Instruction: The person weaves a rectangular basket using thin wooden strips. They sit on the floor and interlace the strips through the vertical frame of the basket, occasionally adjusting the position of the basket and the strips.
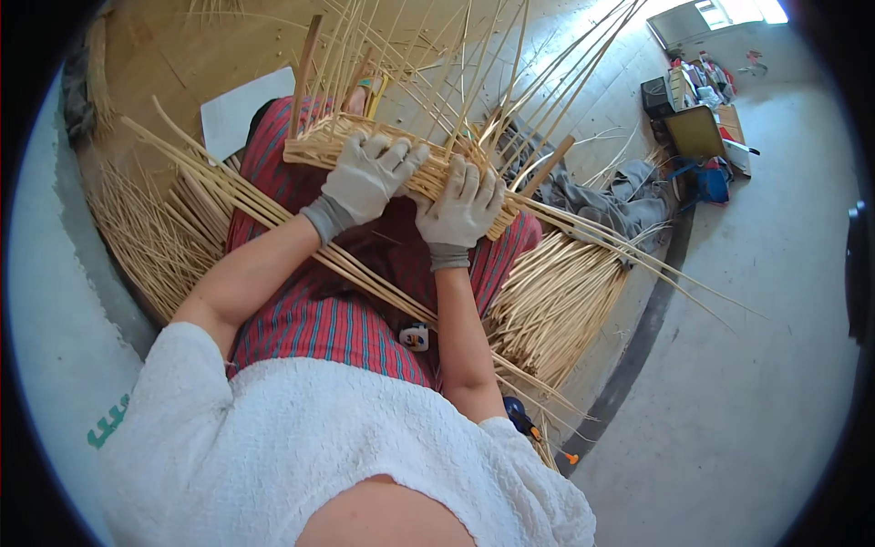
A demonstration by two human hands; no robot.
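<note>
Woven basket (436,170) of pale cane lies under both gloved hands, above the person's lap. The left hand (372,173) is clamped on its near side, fingers bent over the weave, thumb hidden. The right hand (463,208) is clamped on the same side, just beside the left one, with its fingers curled over the edge; what lies beneath its palm cannot be told.

Beyond both hands, thin canes (570,82) fan up and outward from the basket. One thick stick (306,73) stands to the left of the left hand, and a second stick (549,166) slants up to the right of the right hand. Long rods (264,210) run below the left hand, crossing the red striped cloth (310,328) over the lap. Well to the left of the left hand lies a cane heap (150,242); below and right of the right hand lies a cane bundle (561,301), with grey fabric (620,196) beyond it.
</note>
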